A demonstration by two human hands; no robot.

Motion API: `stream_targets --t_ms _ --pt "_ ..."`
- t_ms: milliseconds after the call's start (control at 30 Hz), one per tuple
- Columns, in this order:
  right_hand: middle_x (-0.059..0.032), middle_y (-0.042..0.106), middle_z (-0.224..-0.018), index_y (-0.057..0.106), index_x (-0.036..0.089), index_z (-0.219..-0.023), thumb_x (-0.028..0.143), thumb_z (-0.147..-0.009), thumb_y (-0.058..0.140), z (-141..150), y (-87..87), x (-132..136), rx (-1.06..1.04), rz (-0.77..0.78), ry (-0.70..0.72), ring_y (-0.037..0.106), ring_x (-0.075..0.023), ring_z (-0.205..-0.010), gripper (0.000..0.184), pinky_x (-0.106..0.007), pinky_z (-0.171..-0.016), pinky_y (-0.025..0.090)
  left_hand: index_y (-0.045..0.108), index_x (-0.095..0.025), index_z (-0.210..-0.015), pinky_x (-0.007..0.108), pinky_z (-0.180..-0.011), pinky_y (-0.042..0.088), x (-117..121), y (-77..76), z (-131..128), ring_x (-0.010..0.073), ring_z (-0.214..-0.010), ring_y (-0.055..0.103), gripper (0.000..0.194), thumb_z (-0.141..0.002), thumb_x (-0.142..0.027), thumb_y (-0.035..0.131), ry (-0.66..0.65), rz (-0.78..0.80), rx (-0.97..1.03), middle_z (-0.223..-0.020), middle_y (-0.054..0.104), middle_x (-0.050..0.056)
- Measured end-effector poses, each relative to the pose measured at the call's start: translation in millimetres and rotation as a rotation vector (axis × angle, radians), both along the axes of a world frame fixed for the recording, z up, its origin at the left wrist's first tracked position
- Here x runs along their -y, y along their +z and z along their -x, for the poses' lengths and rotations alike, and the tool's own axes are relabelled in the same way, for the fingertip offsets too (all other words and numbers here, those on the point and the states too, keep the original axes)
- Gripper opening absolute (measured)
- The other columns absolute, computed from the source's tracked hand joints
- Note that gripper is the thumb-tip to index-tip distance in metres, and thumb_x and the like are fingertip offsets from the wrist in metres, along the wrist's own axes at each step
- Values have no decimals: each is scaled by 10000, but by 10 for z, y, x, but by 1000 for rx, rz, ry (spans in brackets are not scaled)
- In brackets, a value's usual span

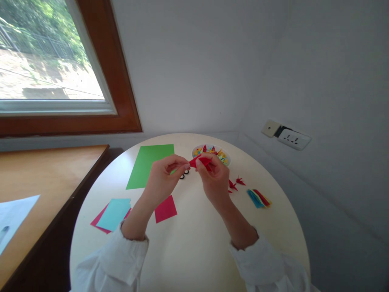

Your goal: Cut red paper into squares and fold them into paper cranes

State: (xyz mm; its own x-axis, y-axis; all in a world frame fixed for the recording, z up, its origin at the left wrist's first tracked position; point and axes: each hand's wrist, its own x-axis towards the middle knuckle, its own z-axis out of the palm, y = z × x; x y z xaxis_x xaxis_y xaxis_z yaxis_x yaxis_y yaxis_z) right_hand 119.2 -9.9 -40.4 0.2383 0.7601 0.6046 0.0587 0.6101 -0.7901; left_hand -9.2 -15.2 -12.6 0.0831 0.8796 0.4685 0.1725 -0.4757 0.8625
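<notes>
Above the middle of the round table, a folded piece of red paper (199, 162) is held between my two hands. My left hand (165, 172) pinches its left tip between thumb and fingers. My right hand (214, 174) grips the wider right part, with the thumb on the near side, and hides some of it. Just below and behind my left fingertips show the black handles of scissors (184, 174); their blades are hidden. A square of red paper (165, 209) lies flat on the table under my left wrist.
A bowl of small colourful paper cranes (226, 158) stands behind my right hand. Several red cranes (240, 181) and a fan of coloured strips (259, 198) lie right. Green paper (148, 162) and light-blue sheets (114, 214) lie left on the white table (194, 251).
</notes>
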Motion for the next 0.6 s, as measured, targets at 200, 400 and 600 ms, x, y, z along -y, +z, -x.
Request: stream_targets --t_ms 200,400,600 --pt "-3 619 -745 579 195 -793 235 -788 578 2 35 45 -4 -30 -4 580 -118 -651 40 -261 -604 497 621 -163 -671 205 -543 503 36 37 -21 123 -604 629 46 -670 -175 665 10 16 82 -628 664 3" --pt "8 595 -706 556 196 -795 267 -813 555 -12 68 53 37 -52 65 567 -118 -642 73 -264 -614 484 608 -163 -700 203 -546 509 65 54 -15 121 -610 635 64 -680 -178 667 0 10 83 -641 664 -1" --pt "19 590 -644 557 197 -737 288 -782 581 -16 73 31 -19 -32 65 562 -117 -588 104 -262 -570 491 617 -167 -682 215 -576 520 95 59 -16 131 -638 644 40 -690 -174 655 8 -20 27 -661 668 6"
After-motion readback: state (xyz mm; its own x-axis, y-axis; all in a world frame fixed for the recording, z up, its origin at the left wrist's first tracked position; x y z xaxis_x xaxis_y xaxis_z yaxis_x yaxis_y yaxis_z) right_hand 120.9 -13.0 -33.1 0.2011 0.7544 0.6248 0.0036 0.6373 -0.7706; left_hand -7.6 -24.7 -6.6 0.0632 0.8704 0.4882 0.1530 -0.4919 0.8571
